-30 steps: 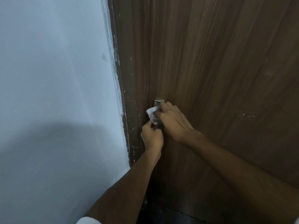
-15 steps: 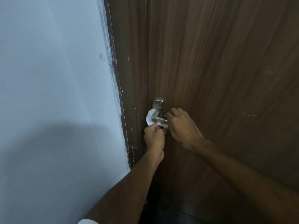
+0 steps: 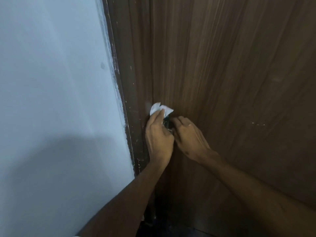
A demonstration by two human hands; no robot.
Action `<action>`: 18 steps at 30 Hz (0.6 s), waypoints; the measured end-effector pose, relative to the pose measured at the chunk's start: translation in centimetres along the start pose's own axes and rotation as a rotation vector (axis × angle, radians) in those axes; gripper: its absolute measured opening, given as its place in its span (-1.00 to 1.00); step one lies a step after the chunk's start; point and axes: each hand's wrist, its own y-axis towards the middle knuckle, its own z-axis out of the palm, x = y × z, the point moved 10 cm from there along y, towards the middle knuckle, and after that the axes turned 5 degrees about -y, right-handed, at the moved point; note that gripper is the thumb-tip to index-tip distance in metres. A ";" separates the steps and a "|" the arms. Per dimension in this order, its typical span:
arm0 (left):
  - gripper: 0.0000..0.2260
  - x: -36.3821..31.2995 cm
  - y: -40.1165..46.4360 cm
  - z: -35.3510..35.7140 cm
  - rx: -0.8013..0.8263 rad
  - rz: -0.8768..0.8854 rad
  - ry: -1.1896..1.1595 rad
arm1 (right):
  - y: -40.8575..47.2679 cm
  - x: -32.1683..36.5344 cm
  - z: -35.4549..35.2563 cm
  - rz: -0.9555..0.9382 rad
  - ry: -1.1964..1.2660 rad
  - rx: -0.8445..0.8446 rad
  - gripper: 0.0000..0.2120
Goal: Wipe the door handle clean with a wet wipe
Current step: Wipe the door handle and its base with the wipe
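A white wet wipe (image 3: 159, 108) sticks out above the fingertips of my left hand (image 3: 158, 135), which presses it against the top of the metal door handle (image 3: 166, 123). Only a small dark sliver of the handle shows between my two hands; its plate is hidden under the wipe. My right hand (image 3: 189, 134) rests just right of it with fingers curled around the handle's lever, which I cannot see. Both hands touch at the handle, on the brown wooden door (image 3: 230, 82).
A dark door frame (image 3: 131, 100) with white paint flecks runs down left of the handle. A pale blue-white wall (image 3: 51, 100) fills the left side. My forearms cross the lower part of the view.
My left hand has gone up with the wipe and now covers the top of the handle plate, which was bare half a second ago. My right hand stays on the lever.
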 end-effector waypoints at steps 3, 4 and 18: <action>-0.50 -1.0 1.0 1.5 0.139 0.096 0.027 | 1.0 0.1 -1.1 0.024 0.045 -0.061 -0.62; -0.49 -0.8 1.1 2.0 0.187 0.105 0.048 | 1.3 0.1 -1.4 0.036 0.053 -0.077 -0.62; -0.65 1.1 -2.6 4.0 0.420 0.232 0.200 | -0.1 -1.3 -0.2 0.008 0.173 -0.049 -0.49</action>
